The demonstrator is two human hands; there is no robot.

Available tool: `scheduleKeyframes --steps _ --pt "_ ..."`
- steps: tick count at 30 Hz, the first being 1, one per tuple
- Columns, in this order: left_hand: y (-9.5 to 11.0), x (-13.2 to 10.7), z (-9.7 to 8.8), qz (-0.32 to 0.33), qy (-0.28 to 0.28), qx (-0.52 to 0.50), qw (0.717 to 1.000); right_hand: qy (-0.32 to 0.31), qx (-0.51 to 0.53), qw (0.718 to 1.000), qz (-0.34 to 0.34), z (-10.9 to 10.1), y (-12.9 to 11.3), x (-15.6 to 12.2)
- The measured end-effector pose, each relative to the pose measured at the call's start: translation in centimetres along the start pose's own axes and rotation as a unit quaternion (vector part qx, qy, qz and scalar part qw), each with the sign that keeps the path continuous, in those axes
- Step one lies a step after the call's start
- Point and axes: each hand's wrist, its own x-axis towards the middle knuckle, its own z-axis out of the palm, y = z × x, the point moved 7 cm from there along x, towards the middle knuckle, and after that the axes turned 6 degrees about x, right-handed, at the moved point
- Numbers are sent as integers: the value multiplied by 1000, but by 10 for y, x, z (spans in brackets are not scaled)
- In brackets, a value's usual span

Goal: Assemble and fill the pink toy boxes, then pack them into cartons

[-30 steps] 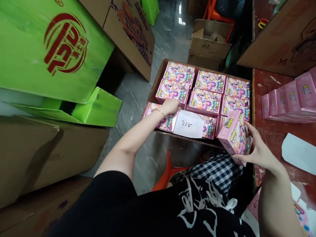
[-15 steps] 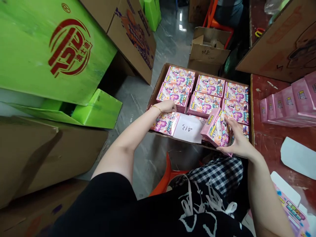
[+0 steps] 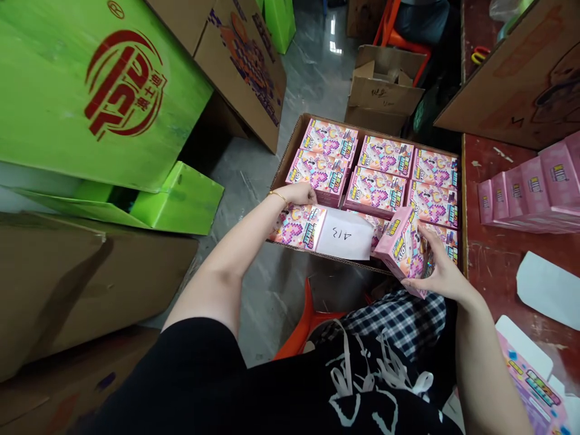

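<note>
Pink box (image 3: 399, 248): tilted at the front edge of the carton (image 3: 290, 148), nearer the white sheet (image 3: 356, 237) than a second ago, bringing it toward mid-row.
Right grip (image 3: 441, 269): closed on that box.
Left grip (image 3: 298, 194): tucked among packed boxes (image 3: 377, 186); hold unclear.
Counter (image 3: 489, 266): lined-up boxes (image 3: 530, 190).

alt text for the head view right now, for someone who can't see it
A person's right hand holds a tilted pink box by the near edge of a carton packed with similar boxes; the left hand is at the carton's left side. A white paper bearing handwriting lies on the near row, and more pink boxes stand on a red table.
</note>
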Motion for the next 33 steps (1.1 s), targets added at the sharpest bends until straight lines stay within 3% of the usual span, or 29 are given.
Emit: scheduleKeyframes --steps 6,13,16,18,21,23,25,28,33 --pt "6 -6 -11 -23 44 118 992 3 5 1000 6 0 1 -2" --pt "15 -14 -17 4 30 190 981 2 1 1000 -13 1 -6 4" --pt "28 -32 -17 2 39 209 977 2 -2 1000 -9 1 -5 2" --pt "49 -54 -15 -12 98 237 967 2 -2 1000 1 0 -3 0" --pt "104 -87 5 21 201 274 940 3 3 1000 14 0 1 -1" --pt "143 -91 35 91 179 271 941 4 7 1000 11 0 1 1" --pt "166 -80 64 126 127 261 949 6 11 1000 4 1 -1 3" --pt "172 -55 85 123 94 259 953 4 17 1000 -1 1 -6 4" --pt "161 -45 88 116 77 271 952 0 13 1000 -4 1 -8 6"
